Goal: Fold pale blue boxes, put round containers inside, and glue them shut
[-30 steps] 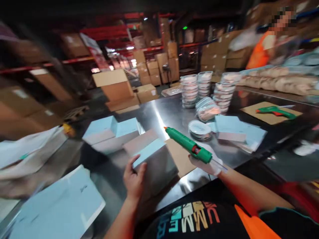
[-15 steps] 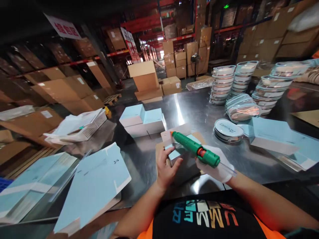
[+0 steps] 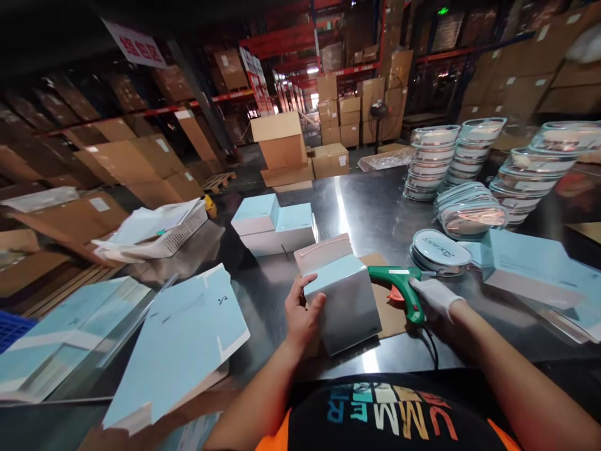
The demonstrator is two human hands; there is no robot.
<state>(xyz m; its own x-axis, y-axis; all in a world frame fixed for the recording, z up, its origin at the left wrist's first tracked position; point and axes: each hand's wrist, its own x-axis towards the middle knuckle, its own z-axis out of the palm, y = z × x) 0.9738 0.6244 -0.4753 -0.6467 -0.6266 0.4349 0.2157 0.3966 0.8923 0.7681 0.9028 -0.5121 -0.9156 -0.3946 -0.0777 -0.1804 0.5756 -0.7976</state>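
Observation:
My left hand (image 3: 300, 311) grips the left side of a small light-blue and silver box (image 3: 342, 299) with its flap open, standing on a brown cardboard sheet (image 3: 389, 313). My right hand (image 3: 434, 299), in a white glove, rests on a green glue gun (image 3: 401, 285) lying on its side on that sheet, nozzle toward the box, cord trailing toward me. The fingers lie over the gun's handle.
On the steel table (image 3: 366, 213) lie two closed blue boxes (image 3: 275, 223), flat blue box blanks (image 3: 181, 341), a round tin (image 3: 441, 250) and stacks of clear round containers (image 3: 429, 160). A white basket (image 3: 157, 233) of papers sits left. Cardboard cartons fill the shelves behind.
The glue gun, held up over the box before, has come down and now lies on the cardboard at the box's right. My left hand has stood the box upright.

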